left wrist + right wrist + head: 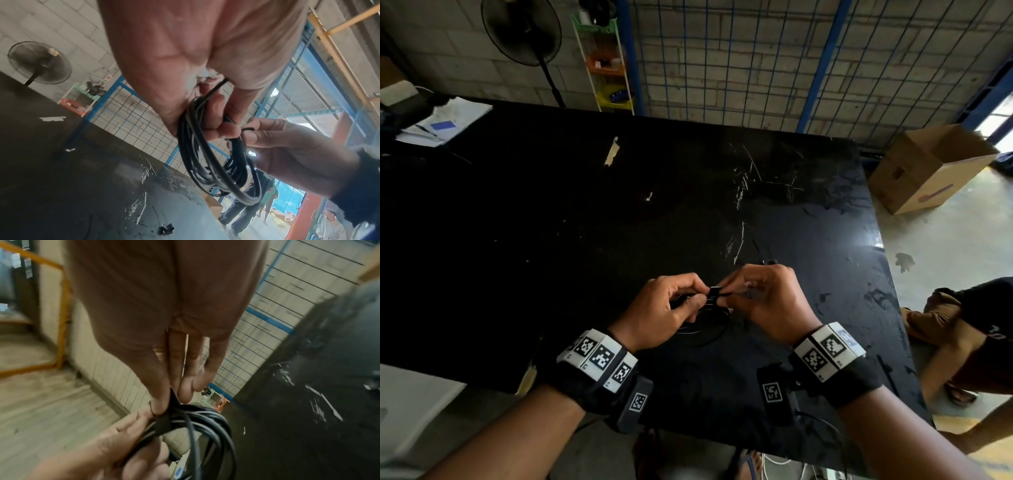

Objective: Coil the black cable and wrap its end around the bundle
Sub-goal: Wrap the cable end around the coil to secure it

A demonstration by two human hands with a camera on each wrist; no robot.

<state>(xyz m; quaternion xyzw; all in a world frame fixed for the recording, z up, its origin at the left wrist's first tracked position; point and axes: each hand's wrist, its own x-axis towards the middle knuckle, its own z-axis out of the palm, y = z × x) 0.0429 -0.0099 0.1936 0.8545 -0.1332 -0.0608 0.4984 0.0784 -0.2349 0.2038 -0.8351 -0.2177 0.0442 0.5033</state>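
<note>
Partly hidden: cable (pixel 213 162) coil | left hand (pixel 671 308), right hand (pixel 763 301) pinch

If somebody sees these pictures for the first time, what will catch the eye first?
Both hands, left hand and right hand, pinch a coiled black cable above the near edge of the scratched black table. A flat black strap crosses the bundle between the fingers.
</note>
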